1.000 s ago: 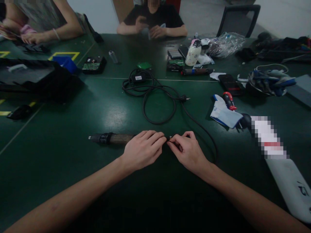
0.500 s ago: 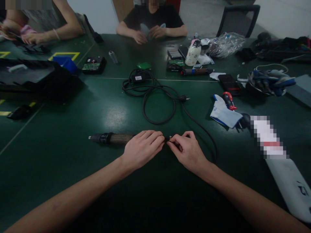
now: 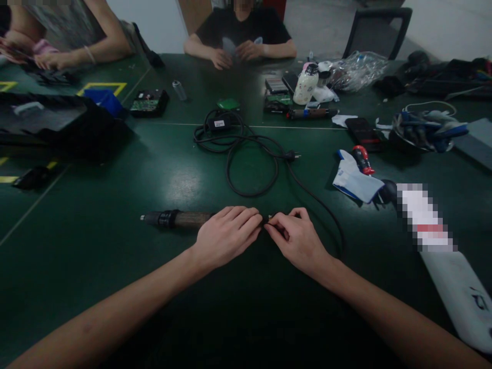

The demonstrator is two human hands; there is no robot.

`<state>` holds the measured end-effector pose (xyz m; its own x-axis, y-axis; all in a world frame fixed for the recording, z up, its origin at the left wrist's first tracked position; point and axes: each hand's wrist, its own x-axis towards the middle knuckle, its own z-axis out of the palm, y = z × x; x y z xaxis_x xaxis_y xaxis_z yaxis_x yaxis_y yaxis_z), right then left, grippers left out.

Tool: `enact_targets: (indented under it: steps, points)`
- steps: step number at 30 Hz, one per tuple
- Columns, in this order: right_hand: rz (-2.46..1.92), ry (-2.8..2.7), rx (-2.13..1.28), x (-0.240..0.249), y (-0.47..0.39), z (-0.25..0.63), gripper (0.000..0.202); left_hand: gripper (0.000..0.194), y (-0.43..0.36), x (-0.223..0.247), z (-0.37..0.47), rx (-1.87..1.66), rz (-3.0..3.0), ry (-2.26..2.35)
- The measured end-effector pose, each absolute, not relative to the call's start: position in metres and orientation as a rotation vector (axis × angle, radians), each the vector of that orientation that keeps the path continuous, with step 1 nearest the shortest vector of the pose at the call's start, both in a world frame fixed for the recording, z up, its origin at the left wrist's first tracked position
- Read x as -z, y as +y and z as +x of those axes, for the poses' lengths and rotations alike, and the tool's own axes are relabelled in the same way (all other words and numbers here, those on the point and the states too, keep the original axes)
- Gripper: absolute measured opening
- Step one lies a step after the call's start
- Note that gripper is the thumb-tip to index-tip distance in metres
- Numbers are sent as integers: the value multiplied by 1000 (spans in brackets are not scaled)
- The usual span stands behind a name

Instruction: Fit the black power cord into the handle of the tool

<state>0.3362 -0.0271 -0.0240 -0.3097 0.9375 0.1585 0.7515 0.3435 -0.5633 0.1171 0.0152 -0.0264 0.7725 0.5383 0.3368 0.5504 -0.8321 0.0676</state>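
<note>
An electric screwdriver [image 3: 192, 220] lies across the table in front of me, its bit end pointing left. My left hand [image 3: 229, 231] is closed over its rear half and hides that part. At the tool's right end my right hand [image 3: 296, 231] pinches the cable's connector [image 3: 270, 218], of which only a small brassy bit shows between the fingertips. Whether the connector sits inside the tool, I cannot tell. From the right hand the black power cable [image 3: 321, 201] curves away to a loose coil with a small labelled box [image 3: 219, 123] and a plug [image 3: 292, 156].
A glove [image 3: 355, 179] and a red-black screwdriver [image 3: 363, 160] lie to the right, near a long white object [image 3: 457, 287]. A second electric screwdriver [image 3: 312, 114] and a bottle [image 3: 306, 84] stand farther back. Black equipment [image 3: 49, 125] occupies the left. Two people sit across the table.
Both hands stay nearly in place; the fingertips at the connector shift very slightly. The electric screwdriver and cable show no clear movement.
</note>
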Motion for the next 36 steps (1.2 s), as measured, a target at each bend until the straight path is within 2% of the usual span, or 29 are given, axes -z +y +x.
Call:
enact_targets:
  steps: [3,17,21,26,32,36]
  points:
    - [-1471,-2156,-552,23,-27,336,14,28,15,25,118,528,-2944,-870]
    - [-1469,-2139,-558,24,-27,336,15,19,15,24,118,550,-2940,-880]
    - [-1465,-2143,-578,23,-27,337,14,25,15,24,117,543,-2959,-878]
    - [-1465,-2149,-570,22,-27,336,15,18,16,26,116,576,-2937,-879]
    - [-1477,-2150,-548,23,-27,335,16,27,15,24,118,521,-2955,-893]
    - [-1478,-2148,-538,23,-28,335,17,20,16,24,117,541,-2935,-892]
